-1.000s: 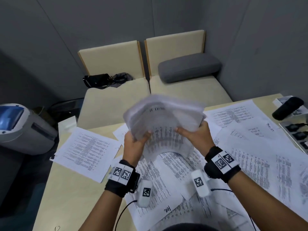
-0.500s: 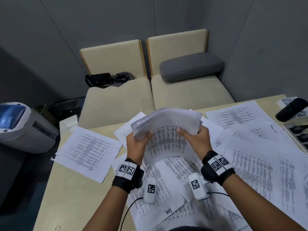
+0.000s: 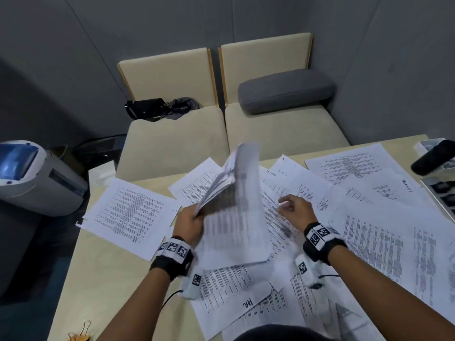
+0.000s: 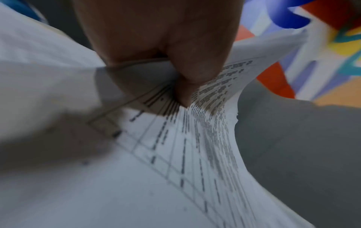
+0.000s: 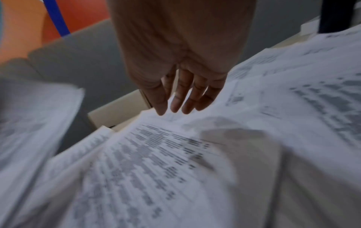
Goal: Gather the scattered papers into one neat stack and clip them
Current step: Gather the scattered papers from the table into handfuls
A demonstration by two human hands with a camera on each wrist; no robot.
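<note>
Left hand point(image 3: 189, 223), centre of the head view, pinching the bundle point(image 3: 231, 193) by its lower left corner; in the left wrist view, thumb and fingers point(image 4: 195, 66) clamped on fanned sheets point(image 4: 175, 154). Right hand point(image 3: 294, 207), just right of centre, now off the bundle, fingers loosely spread and holding nothing, lowered toward the loose papers point(image 3: 369, 217); in the right wrist view, fingertips point(image 5: 175, 106) just above or at a sheet's edge point(image 5: 156, 138), contact unclear through blur.

A second ago held by both hands, one at each side; now held by the left alone, swung up and tilted, its free end drooping and blurred. Probably a switch from squaring up to collecting the next sheet, so stack not yet complete.

Outward: more papers across the table point(image 3: 103, 279), thickest toward the right and bottom of the frame, one sheaf point(image 3: 128, 212) apart at centre left. Binder clips point(image 3: 82, 332) at the bottom left edge, untouched. Beyond, top centre, two seats point(image 3: 172, 143), a grey cushion point(image 3: 285, 91), a black bag point(image 3: 145, 108); a shredder-like machine point(image 3: 32, 175) far left.

Gathering well short of finished; clipping not begun.
</note>
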